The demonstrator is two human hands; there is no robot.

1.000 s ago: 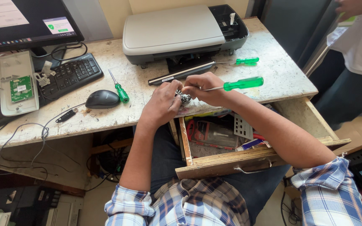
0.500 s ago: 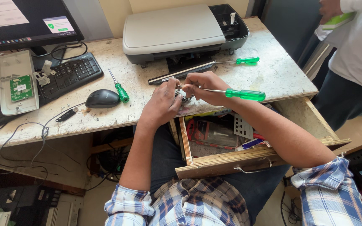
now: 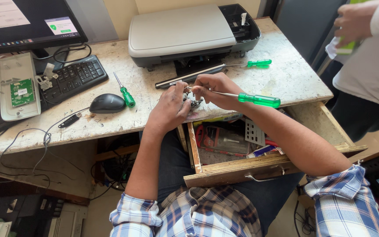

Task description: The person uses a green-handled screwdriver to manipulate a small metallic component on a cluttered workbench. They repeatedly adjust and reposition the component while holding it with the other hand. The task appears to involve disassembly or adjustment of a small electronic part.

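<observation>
A transparent green handle with a silver shaft is seen on the screwdriver [image 3: 251,98] held over the desk [image 3: 286,74], whose top is whitish, scuffed and speckled. The same green is shown by two more screwdrivers [image 3: 126,92] [image 3: 253,63]. The printer [image 3: 185,30] is coloured light grey with a black tray end. A black mouse [image 3: 107,103] and a black keyboard [image 3: 73,77] are seen. Blue, white and yellow checks are worn on the shirt sleeves [image 3: 345,202]. The drawer [image 3: 242,169] is of pale bare wood.
</observation>
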